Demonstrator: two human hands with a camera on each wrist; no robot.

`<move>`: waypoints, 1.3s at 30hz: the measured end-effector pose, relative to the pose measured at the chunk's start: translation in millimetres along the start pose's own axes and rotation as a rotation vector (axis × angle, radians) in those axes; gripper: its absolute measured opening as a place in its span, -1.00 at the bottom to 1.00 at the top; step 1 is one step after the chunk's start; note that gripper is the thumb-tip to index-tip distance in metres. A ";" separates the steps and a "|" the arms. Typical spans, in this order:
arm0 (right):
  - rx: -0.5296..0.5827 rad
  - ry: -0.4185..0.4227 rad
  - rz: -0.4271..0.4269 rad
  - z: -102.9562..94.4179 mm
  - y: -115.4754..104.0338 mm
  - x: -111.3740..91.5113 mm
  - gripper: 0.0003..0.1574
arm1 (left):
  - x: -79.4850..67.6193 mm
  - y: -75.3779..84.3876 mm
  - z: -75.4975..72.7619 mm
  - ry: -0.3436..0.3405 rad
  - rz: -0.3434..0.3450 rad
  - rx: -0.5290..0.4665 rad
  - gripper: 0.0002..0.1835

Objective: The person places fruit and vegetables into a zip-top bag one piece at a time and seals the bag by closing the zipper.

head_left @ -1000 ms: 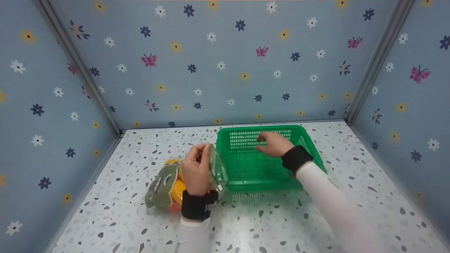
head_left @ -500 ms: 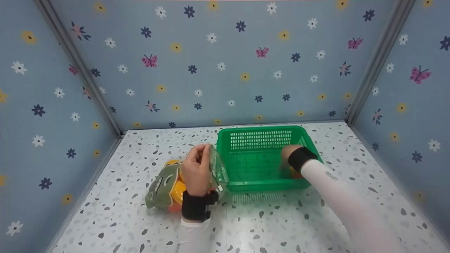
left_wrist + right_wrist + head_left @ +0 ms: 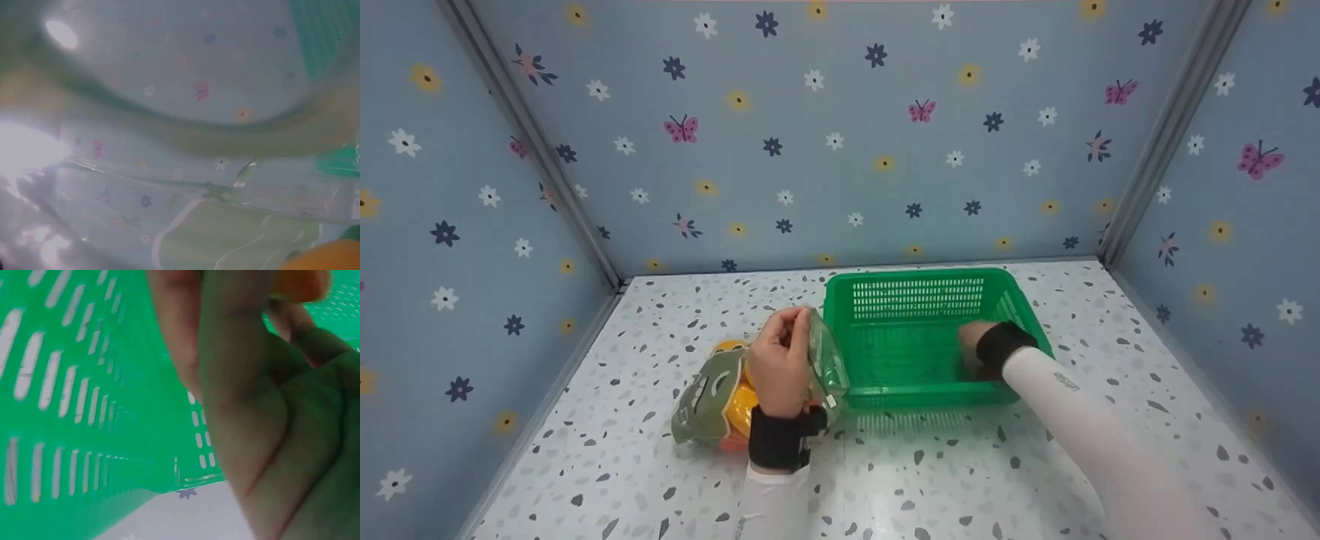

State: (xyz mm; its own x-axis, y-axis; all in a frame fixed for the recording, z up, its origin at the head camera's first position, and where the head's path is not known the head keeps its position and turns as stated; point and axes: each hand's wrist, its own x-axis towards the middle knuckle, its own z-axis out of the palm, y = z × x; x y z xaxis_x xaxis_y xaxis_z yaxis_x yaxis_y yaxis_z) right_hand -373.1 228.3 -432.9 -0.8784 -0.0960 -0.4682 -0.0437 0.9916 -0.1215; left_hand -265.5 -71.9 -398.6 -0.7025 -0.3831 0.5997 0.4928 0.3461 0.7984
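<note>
My left hand (image 3: 780,371) pinches the top edge of a clear plastic bag (image 3: 705,409) with a green printed front. Yellow and orange rounded things (image 3: 741,411) fill the bag, partly behind my hand. The left wrist view looks through the clear plastic, with an orange curve (image 3: 332,259) at its lower right corner. My right hand (image 3: 975,345) reaches down inside the green basket (image 3: 930,394), near its right end, fingers hidden from the head view. Up close, its fingers curl about a smooth orange piece (image 3: 304,284), mostly out of frame; its kind does not show.
The basket's slotted side wall (image 3: 56,382) rises close beside my right hand. Bag and basket stand side by side on a white speckled tabletop (image 3: 915,487). Flowered blue panels (image 3: 855,135) enclose the back and both sides.
My right hand has lowered from above the middle of the basket into its right end, over the orange thing glimpsed there earlier. My left hand and the bag stay in place.
</note>
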 end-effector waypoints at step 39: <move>0.538 0.607 -0.971 31.1 -150.7 -62.7 -0.51 | -0.5 0.9 -0.8 -0.005 0.003 -0.010 -0.86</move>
State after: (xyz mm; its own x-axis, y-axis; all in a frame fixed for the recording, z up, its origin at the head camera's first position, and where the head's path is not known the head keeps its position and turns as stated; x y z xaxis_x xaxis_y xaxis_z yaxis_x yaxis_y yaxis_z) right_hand -296.6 82.2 -412.4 -0.6757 -0.5661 0.4722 -0.7181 0.3607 -0.5951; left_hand -264.3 -72.0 -398.2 -0.7032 -0.3780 0.6021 0.5000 0.3391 0.7969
